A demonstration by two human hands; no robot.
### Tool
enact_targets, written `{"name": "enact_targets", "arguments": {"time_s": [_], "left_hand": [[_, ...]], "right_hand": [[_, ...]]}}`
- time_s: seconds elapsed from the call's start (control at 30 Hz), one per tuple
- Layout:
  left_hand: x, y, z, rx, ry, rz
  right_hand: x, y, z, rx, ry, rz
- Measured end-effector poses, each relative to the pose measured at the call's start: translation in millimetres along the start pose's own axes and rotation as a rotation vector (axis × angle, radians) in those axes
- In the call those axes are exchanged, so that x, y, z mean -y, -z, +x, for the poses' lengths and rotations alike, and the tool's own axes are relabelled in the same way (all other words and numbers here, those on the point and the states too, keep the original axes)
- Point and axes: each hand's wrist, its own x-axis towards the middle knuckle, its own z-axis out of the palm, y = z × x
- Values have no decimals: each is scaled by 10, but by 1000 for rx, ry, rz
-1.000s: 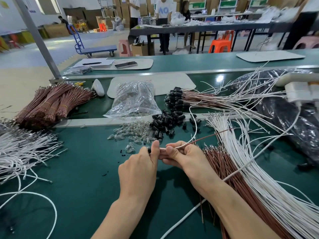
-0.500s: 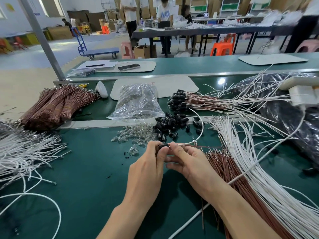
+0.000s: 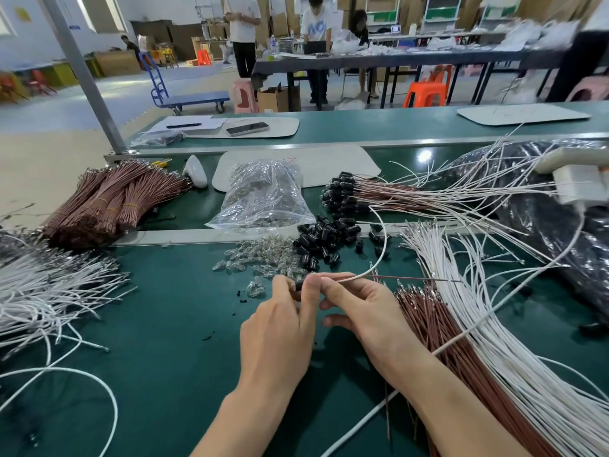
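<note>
Black cap (image 3: 298, 286), pinched between thumb and forefinger of the left hand (image 3: 276, 328), fingers (image 3: 312, 291) curled tight round it, just above the green tabletop (image 3: 171, 324). Right hand (image 3: 362, 311) close against the left, thumb and forefinger closed on a white wire (image 3: 357, 276) and a thin brown wire (image 3: 412, 278) right beside the cap, other fingers loosely bent. Both wires trailing rightward, the white one arcing up past the loose pile of black caps (image 3: 326, 239). Clear bulbs (image 3: 260, 258) just beyond the hands.

The left hand (image 3: 276, 328) is hiding most of the black cap (image 3: 298, 286); the white wires (image 3: 514, 367) are running off the right edge.
</note>
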Motion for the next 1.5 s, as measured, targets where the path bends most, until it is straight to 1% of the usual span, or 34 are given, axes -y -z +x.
{"name": "enact_targets", "arguments": {"time_s": [0.17, 0.3, 0.5, 0.77, 0.83, 0.93, 1.0, 1.1, 1.17, 1.27, 1.33, 1.4, 1.43, 1.5], "left_hand": [[-26, -40, 12, 6, 33, 35], [-8, -52, 26, 16, 67, 33], [13, -41, 17, 76, 71, 33], [3, -18, -2, 122, 56, 124], [-4, -2, -6, 104, 51, 77], [-29, 18, 4, 51, 77, -155], [-37, 22, 18, -41, 112, -328], [5, 111, 71, -259, 205, -495], [39, 203, 112, -397, 238, -607], [45, 375, 158, -629, 181, -781], [64, 478, 187, -720, 142, -852], [123, 530, 223, -712, 166, -867], [158, 535, 234, -670, 177, -864], [208, 516, 240, -528, 159, -839]], "right_hand": [[-6, -15, 6, 11, -34, -11], [-27, -19, 10, 34, -38, 32], [-73, -24, 43, 58, -25, 91], [-95, -10, 57, 95, -30, 99], [-80, -37, 49, 82, -14, 85], [-68, -100, 43, 91, 32, 118], [-64, -124, 41, 66, 44, 149], [5, -82, 36, -33, 43, 270], [69, -26, 21, -52, 28, 343], [125, 22, -4, -25, -5, 427], [162, 18, -11, -21, -2, 449], [215, 7, -15, -30, 24, 454], [252, 8, -21, -41, 39, 455], [338, 54, -29, -67, 78, 461]]}}
